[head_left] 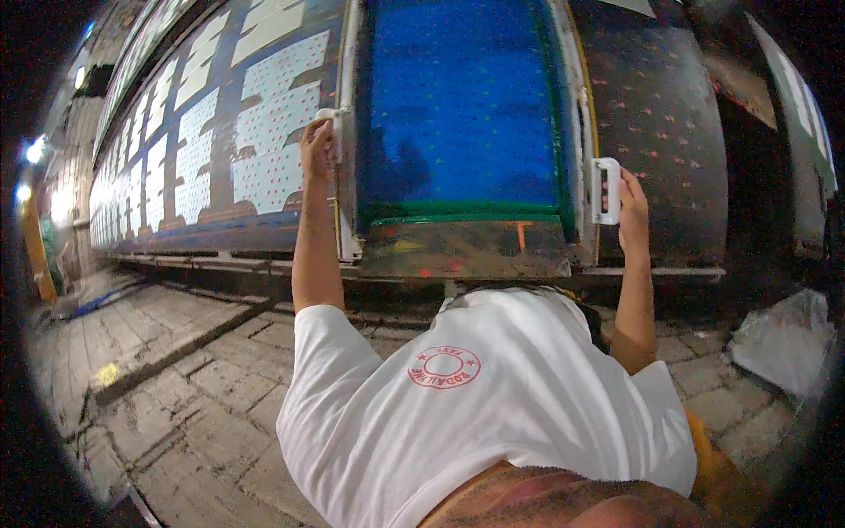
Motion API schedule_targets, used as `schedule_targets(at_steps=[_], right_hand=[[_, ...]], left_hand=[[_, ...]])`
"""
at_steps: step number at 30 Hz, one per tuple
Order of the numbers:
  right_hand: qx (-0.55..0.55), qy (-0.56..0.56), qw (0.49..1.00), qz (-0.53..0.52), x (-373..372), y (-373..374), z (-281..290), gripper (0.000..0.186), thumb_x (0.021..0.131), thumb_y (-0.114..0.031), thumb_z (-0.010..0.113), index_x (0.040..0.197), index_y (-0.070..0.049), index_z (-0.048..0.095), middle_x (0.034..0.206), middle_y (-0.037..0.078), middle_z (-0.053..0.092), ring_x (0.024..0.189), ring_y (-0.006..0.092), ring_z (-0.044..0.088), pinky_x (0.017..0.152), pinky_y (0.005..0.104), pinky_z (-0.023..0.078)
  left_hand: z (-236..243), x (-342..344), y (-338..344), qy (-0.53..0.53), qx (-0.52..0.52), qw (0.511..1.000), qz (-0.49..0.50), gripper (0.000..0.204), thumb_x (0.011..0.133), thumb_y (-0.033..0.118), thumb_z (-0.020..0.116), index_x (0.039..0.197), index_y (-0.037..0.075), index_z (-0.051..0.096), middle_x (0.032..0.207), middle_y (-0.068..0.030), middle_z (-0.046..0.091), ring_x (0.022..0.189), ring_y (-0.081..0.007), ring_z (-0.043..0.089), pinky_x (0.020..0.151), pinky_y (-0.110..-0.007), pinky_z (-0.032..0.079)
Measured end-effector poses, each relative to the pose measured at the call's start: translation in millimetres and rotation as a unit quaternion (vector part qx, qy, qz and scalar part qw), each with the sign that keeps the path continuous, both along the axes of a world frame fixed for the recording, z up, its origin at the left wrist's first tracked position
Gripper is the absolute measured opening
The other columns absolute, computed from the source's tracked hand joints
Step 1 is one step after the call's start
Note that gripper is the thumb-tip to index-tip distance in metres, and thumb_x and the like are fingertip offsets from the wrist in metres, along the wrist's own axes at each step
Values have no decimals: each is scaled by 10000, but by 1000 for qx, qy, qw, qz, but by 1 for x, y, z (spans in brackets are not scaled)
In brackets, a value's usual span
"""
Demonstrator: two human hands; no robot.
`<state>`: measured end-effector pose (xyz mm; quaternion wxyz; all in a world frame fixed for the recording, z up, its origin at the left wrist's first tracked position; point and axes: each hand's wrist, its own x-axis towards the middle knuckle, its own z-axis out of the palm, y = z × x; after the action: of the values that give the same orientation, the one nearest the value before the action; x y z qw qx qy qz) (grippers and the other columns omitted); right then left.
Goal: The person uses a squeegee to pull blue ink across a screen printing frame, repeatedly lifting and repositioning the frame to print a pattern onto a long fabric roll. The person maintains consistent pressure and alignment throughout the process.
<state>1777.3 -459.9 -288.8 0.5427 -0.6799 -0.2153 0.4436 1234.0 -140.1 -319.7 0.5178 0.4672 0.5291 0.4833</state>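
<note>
A large screen-printing frame [346,185] with blue mesh [462,106] and a green border lies on the long table in front of me. My left hand [317,151] is closed round a white handle [327,114] on the frame's left side. On the right side, my right hand [632,211] has its fingers curled round a second white handle [606,191]. The near end of the frame [466,249] is stained with paint, including an orange mark.
Left of the frame, white panels [280,114] with small red and teal dots lie in rows on the dark table [231,189]. Dotted prints also show on the dark surface [656,132] at right. Below is a brick floor [207,396], with a clear plastic bag [783,343] at right.
</note>
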Motion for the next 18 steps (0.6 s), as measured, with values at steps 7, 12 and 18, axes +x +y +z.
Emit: schedule_targets(at_steps=[7,12,18], right_hand=[[11,101,995,-6,-10,15,5,274,1085,-241,472,1264,-52,557,863,22,609,606,65,500,496,224,404],[15,108,994,-27,-13,17,5,226,1064,-308,538,1156,-111,599,821,-28,580,579,36,454,447,197,305],[68,186,980,-29,-9,11,20,233,1061,-303,554,1171,-103,598,807,-36,569,560,34,437,430,196,286]], left_hand=[[8,2,-18,-122,40,992,7,306,957,278,663,1102,9,676,921,-41,670,615,-45,454,480,-220,341],[44,6,-10,-57,77,995,6,280,964,276,653,1071,21,698,923,-37,695,599,-37,440,478,-207,321],[94,24,-2,18,109,993,29,315,950,327,652,1079,46,709,944,-37,707,607,-43,425,492,-217,292]])
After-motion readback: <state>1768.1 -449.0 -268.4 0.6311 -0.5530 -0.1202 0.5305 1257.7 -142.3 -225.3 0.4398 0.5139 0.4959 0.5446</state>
